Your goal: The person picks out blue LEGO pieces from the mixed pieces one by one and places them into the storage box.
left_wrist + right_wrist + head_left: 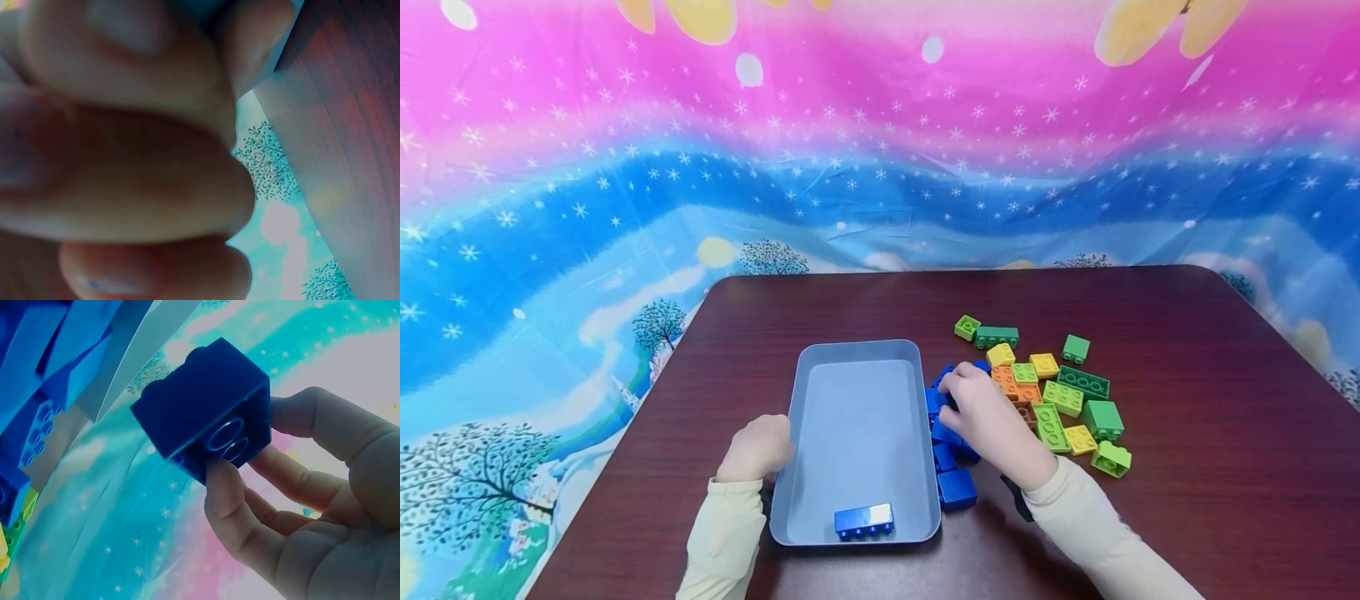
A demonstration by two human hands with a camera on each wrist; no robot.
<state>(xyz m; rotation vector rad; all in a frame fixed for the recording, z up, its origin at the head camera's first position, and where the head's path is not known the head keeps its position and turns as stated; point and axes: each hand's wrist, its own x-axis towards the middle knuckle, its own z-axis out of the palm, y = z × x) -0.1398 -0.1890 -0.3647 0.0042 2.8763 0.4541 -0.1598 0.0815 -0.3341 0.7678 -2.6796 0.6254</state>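
Note:
Between thumb and fingers my right hand pinches a dark blue toy building brick; the right wrist view shows its hollow underside. This hand is over the heap of blue bricks along the tray's right side. My left hand grips the left rim of the grey-blue tray with curled fingers. Inside the tray, near its front edge, one long blue brick lies on its side, studs toward me.
Green, yellow and orange bricks lie loosely right of the blue heap, among them a dark green brick and a lime brick. The dark wooden table has a printed cloth hanging behind it.

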